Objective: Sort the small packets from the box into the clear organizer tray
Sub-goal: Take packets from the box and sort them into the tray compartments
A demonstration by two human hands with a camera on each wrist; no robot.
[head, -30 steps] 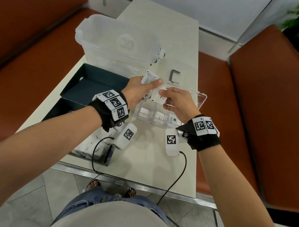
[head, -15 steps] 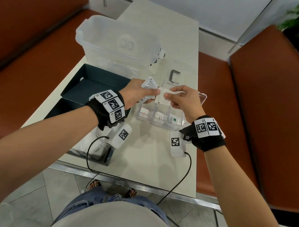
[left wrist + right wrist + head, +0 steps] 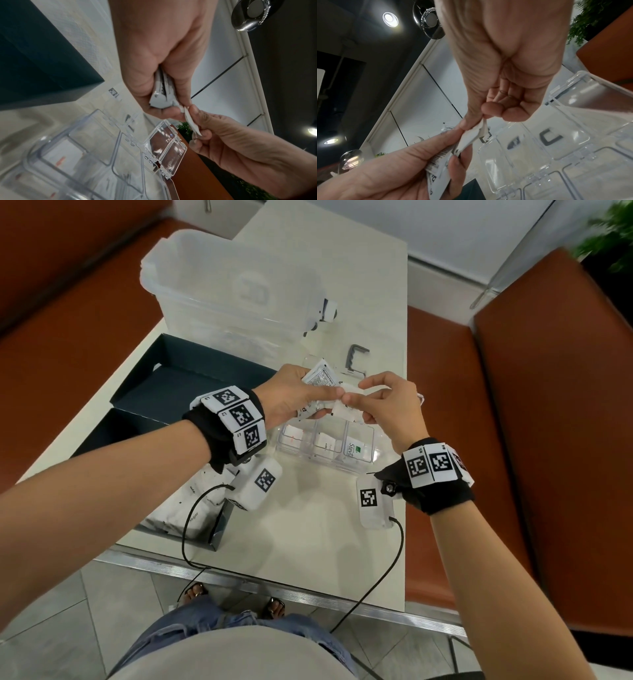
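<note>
My left hand point(image 3: 301, 397) grips a small stack of white packets point(image 3: 320, 378) above the far side of the clear organizer tray point(image 3: 291, 450). In the left wrist view the stack of packets point(image 3: 162, 94) sits between thumb and curled fingers. My right hand point(image 3: 380, 402) pinches one white packet point(image 3: 344, 409) at the edge of that stack; the pinched packet point(image 3: 472, 136) shows between thumb and forefinger in the right wrist view. The tray's near compartments hold packets, one printed with green point(image 3: 358, 450). The dark box point(image 3: 178, 378) lies to the left, with more packets point(image 3: 191, 511) in its near part.
A large clear plastic bin point(image 3: 233, 285) stands behind the box. A small grey clip point(image 3: 356, 357) lies on the table beyond the tray. The tray's lids point(image 3: 169, 146) stand open. Orange benches flank the table; its near edge point(image 3: 274, 583) is close to my body.
Both hands rose slightly over the tray. My right hand shifted its pinch on the single packet, which now lies against the left hand's stack at the fingertips.
</note>
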